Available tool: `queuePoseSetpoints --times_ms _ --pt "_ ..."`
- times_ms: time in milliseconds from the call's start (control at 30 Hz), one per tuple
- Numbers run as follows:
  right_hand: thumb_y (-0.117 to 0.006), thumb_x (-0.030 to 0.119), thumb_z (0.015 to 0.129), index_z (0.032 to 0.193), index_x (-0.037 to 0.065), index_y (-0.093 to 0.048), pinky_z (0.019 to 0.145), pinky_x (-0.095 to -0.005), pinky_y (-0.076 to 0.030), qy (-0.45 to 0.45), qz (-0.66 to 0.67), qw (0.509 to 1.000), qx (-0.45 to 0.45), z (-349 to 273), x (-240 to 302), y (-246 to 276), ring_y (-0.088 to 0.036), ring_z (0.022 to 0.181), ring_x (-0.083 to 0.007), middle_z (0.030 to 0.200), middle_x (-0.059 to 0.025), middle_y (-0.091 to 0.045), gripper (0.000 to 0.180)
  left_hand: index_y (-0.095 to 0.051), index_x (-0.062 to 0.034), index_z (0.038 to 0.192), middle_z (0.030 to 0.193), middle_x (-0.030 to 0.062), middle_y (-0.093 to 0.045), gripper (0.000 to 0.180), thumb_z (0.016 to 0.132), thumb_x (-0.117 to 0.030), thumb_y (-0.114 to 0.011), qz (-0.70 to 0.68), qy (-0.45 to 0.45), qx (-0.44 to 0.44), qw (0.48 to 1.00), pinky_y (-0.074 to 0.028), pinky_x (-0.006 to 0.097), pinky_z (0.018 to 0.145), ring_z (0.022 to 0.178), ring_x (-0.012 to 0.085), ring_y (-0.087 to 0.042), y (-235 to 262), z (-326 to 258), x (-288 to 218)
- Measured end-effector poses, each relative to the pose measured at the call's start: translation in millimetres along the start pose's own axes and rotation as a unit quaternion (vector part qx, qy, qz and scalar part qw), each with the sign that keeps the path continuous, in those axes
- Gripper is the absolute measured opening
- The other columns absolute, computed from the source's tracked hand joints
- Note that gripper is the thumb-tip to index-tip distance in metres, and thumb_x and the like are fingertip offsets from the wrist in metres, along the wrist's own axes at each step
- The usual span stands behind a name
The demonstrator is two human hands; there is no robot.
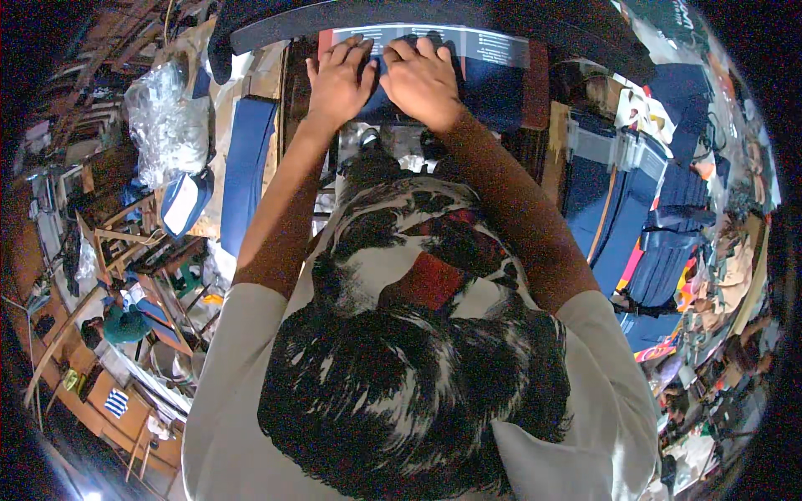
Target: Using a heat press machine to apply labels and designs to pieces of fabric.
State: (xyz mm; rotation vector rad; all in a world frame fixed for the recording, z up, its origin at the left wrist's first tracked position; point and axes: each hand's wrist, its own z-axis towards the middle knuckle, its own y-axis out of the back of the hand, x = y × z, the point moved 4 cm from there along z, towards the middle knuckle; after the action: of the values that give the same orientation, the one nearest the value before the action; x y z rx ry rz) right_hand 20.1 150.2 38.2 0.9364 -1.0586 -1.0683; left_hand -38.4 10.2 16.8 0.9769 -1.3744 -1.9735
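A white short-sleeved T-shirt [418, 376] with a large black-and-red print filled the lower middle of the view. Across the top ran a long black curved beam [434, 15], its surface smooth and dark. Just below it lay a flat navy-blue sheet of cloth-like material [493, 88] with a grey, pale-printed band along its far edge, directly under both hands; a strip of reddish-brown surface [537, 92] showed beside its right edge. To the right lay a pile of long navy-blue folded pieces [589, 179], partly under clear plastic. On the left were a crumpled clear plastic bag [167, 125] and, near it, a long flat navy-blue strip [248, 171]. The bare right hand [422, 83] rested back up on the sheet, fingers bent and close together; the bare left hand [341, 83] lay just beside it, fingers slightly spread, fingertips at the grey band. Neither was closed around anything; whether the fingertips pinched the sheet could not be told. Below the bag sat a small white-and-navy rounded piece [184, 203].
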Motion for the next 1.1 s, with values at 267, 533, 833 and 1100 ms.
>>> queuePoseSetpoints --times_ms 267,533,833,1100 --pt "-0.063 0.031 0.083 0.114 0.01 -0.067 0.082 -0.0451 -0.042 0.0 -0.012 1.0 0.019 1 -1 -3 -0.053 0.105 -0.0251 0.115 0.0008 -0.061 0.038 -0.068 -0.0176 0.112 0.12 0.0066 -0.063 0.036 0.088 -0.043 -0.063 0.002 0.038 -0.058 0.998 -0.035 0.068 0.101 0.117 0.0358 -0.054 -8 23 6" --pt "-0.061 0.031 0.084 0.116 0.011 -0.066 0.086 -0.0463 -0.042 -0.007 0.024 1.0 0.013 -3 -5 -3 -0.053 0.107 -0.0253 0.12 -0.0002 -0.061 0.039 -0.073 -0.0161 0.108 0.111 0.016 -0.067 0.043 0.084 -0.051 -0.068 0.047 0.031 -0.068 0.996 -0.043 0.051 0.096 0.107 0.0367 -0.058 -8 41 6" --pt "-0.069 0.027 0.082 0.1 0.011 -0.071 0.086 -0.0403 -0.047 -0.023 0.121 0.987 -0.104 -38 -45 39 -0.059 0.092 -0.0292 0.102 -0.0043 -0.066 0.024 -0.072 -0.0101 0.097 0.091 0.0171 -0.07 0.036 0.082 -0.042 -0.072 0.075 -0.033 -0.124 0.989 -0.048 0.048 0.085 0.094 0.0378 -0.063 4 46 -19" --pt "-0.072 0.02 0.083 0.1 0.011 -0.07 0.086 -0.0441 -0.051 -0.1 0.094 0.985 -0.106 -94 -116 47 -0.064 0.092 -0.034 0.102 -0.0122 -0.069 0.019 -0.064 -0.0086 0.11 0.11 0.0123 -0.059 0.038 0.084 -0.036 -0.067 -0.071 -0.155 -0.044 0.984 -0.042 0.049 0.093 0.103 0.0331 -0.056 -3 24 -96"
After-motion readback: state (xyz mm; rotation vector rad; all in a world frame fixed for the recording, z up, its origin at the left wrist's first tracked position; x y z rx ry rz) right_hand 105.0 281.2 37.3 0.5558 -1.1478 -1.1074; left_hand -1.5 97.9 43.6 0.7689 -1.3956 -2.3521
